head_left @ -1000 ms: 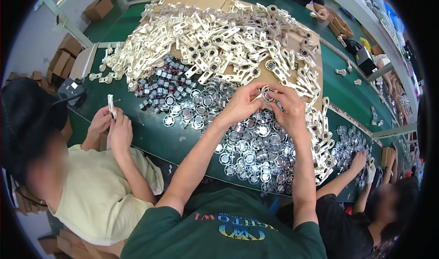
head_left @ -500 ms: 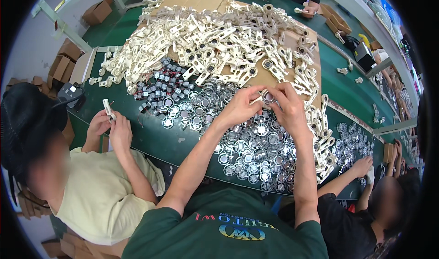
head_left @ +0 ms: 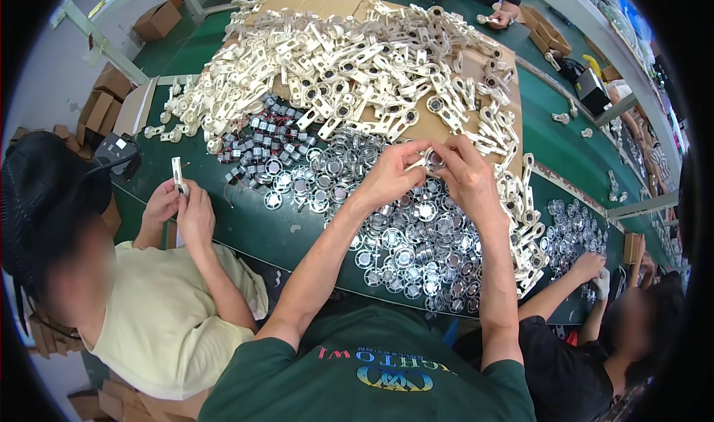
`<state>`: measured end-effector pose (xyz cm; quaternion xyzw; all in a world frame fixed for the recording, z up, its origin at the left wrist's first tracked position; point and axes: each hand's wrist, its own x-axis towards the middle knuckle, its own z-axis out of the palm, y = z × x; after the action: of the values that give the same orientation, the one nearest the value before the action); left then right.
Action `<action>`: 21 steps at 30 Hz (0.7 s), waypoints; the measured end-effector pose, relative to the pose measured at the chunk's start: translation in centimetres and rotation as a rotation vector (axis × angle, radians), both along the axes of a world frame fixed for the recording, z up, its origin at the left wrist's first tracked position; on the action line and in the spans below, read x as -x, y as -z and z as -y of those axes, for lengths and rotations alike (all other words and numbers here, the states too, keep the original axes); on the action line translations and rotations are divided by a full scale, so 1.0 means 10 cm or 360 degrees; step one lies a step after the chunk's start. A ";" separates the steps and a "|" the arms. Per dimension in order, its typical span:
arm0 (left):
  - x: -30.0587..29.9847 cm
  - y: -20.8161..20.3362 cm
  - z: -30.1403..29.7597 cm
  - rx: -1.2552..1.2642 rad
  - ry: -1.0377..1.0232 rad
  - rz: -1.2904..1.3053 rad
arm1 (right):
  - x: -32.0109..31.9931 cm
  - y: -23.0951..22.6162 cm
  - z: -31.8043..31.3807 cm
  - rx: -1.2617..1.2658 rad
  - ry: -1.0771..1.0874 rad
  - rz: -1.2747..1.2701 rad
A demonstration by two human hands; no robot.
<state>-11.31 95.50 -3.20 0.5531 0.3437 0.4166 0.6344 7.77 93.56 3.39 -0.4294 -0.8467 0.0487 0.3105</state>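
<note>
Above the table, my left hand (head_left: 393, 172) pinches a small cream plastic housing (head_left: 421, 161) between thumb and fingers. On its round end sits a dark-centred round silver part (head_left: 434, 159), gripped by the fingertips of my right hand (head_left: 470, 170). Fingers cover much of both pieces, so I cannot tell how firmly they fit together. Directly beneath and nearer to me spreads a heap of round silver ringed parts (head_left: 416, 247). Beyond my hands lies a large pile of cream plastic housings (head_left: 349, 57), several with dark discs in their round ends.
Small silver block-shaped parts with wires (head_left: 268, 139) lie left of the silver heap. Cardboard (head_left: 424, 128) lies under the housings on the green table (head_left: 256, 213). Co-workers sit close on both sides; the left one's hands (head_left: 182, 206) hold a cream housing. Another works across the table.
Both my hands keep their hold; the right fingers have shifted slightly left over the round part. The left co-worker's housing is more upright, and the person across has moved a hand.
</note>
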 end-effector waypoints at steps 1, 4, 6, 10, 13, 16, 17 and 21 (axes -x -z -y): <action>0.00 0.00 0.01 0.0025 -0.0001 0.0032 | 0.00 0.00 0.00 -0.0001 -0.0029 -0.0010; 0.01 0.01 0.01 0.0047 0.0022 0.0075 | 0.00 0.01 0.01 0.0034 -0.0027 -0.0023; 0.02 -0.01 0.01 0.0045 0.0048 0.0087 | 0.00 0.00 0.01 0.0027 -0.0023 -0.0010; 0.01 -0.02 0.01 0.0037 0.0056 0.0092 | 0.00 -0.03 -0.01 -0.0014 -0.0089 0.0008; 0.01 0.00 0.01 0.0045 0.0032 0.0088 | 0.02 -0.03 0.00 0.0012 -0.0084 -0.0004; 0.00 0.00 0.02 0.0053 -0.0004 0.0066 | 0.02 0.01 0.02 -0.0027 -0.0065 0.0019; 0.00 -0.01 0.02 0.0062 -0.0011 0.0055 | 0.02 0.03 0.02 -0.0027 -0.0066 0.0018; -0.07 -0.12 0.09 0.0085 -0.0071 0.0200 | -0.08 0.10 0.03 0.0473 -0.0051 -0.0697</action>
<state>-10.65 94.56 -1.96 0.5009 0.3263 0.4551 0.6599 8.59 93.25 2.39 -0.4361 -0.7496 0.2691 0.4190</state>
